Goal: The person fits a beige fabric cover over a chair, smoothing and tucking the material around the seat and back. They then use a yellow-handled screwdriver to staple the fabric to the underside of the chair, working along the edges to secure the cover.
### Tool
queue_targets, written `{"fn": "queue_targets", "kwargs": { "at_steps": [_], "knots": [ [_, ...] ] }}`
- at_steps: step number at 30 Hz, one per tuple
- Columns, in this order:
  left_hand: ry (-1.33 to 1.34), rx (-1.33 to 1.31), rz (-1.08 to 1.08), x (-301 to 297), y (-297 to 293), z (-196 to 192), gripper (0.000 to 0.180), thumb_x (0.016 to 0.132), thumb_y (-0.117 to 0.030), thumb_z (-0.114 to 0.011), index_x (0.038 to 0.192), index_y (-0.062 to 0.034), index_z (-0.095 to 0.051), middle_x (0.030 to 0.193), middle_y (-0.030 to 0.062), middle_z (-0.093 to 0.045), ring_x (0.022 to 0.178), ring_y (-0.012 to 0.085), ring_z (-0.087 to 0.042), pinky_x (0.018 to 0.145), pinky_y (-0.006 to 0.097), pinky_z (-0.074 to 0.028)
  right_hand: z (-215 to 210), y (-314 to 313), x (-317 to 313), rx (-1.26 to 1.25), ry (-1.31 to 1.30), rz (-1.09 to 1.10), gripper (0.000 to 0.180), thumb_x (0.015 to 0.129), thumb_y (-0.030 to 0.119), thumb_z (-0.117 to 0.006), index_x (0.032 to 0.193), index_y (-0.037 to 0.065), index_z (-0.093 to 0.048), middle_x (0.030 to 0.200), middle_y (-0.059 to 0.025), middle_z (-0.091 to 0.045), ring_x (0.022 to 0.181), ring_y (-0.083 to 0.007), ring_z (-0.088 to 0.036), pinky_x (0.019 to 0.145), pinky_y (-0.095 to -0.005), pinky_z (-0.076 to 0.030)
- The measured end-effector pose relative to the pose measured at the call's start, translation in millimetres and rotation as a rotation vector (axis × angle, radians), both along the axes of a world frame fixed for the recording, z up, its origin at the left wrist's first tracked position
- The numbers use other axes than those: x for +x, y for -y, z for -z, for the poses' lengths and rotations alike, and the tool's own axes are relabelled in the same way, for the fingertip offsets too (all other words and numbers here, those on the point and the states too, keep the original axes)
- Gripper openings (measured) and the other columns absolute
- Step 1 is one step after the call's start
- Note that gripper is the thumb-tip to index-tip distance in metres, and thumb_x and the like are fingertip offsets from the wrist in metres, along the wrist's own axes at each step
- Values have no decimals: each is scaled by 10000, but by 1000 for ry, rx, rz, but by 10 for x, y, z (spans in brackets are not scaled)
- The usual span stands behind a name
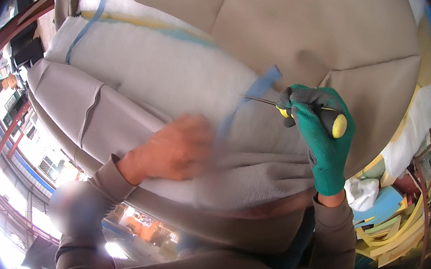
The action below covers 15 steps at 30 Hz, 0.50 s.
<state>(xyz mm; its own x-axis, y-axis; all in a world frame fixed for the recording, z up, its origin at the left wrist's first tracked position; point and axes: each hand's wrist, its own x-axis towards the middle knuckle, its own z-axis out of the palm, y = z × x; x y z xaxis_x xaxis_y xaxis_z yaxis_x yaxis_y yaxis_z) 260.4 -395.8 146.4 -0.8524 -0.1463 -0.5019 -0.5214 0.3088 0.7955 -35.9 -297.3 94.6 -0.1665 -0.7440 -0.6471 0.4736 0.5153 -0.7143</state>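
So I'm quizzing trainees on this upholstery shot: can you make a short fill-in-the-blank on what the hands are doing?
1. The right hand wears a ____ glove.
2. It grips a screwdriver with a ____ handle.
3. The bare left hand rests on white ____ over the seat cushion.
4. A ____ strip lies by the screwdriver's tip.

Missing words: green; yellow; padding; blue

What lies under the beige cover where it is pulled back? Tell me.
White padding shows under the beige cover, with a blue strip near the screwdriver in the gloved right hand. The bare left hand hides part of it.
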Motion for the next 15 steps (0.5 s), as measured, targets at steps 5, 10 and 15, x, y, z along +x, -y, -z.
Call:
{"fn": "queue_targets", "kwargs": {
  "at_steps": [5,10,15],
  "knots": [
    [32,110,-24,96,87,-3,235,680,-97,-735,905,-44,-779,1252,84,-770,1135,342,-658,972,461,-534,-35,-95,2,-19,-45,-125,105,1023,-51,-672,1123,-30,-694,1105,-193,-776,974,-213,-767,785,-318,-634],
    [80,223,-24,132,133,-18,249,692,-83,-729,928,-28,-790,1264,94,-779,1137,364,-663,1004,470,-553,-145,-185,-3,13,80,67,116,1033,-31,-649,1146,-24,-677,1100,-191,-766,973,-249,-766,776,-366,-629],
    [-2,181,-52,117,94,-13,244,667,-54,-719,896,-2,-782,1258,152,-771,1148,390,-662,1008,478,-562,-216,-265,-111,44,120,231,145,1020,-65,-676,1155,-22,-705,1115,-157,-790,961,-185,-766,840,-300,-627]
  ]
}}
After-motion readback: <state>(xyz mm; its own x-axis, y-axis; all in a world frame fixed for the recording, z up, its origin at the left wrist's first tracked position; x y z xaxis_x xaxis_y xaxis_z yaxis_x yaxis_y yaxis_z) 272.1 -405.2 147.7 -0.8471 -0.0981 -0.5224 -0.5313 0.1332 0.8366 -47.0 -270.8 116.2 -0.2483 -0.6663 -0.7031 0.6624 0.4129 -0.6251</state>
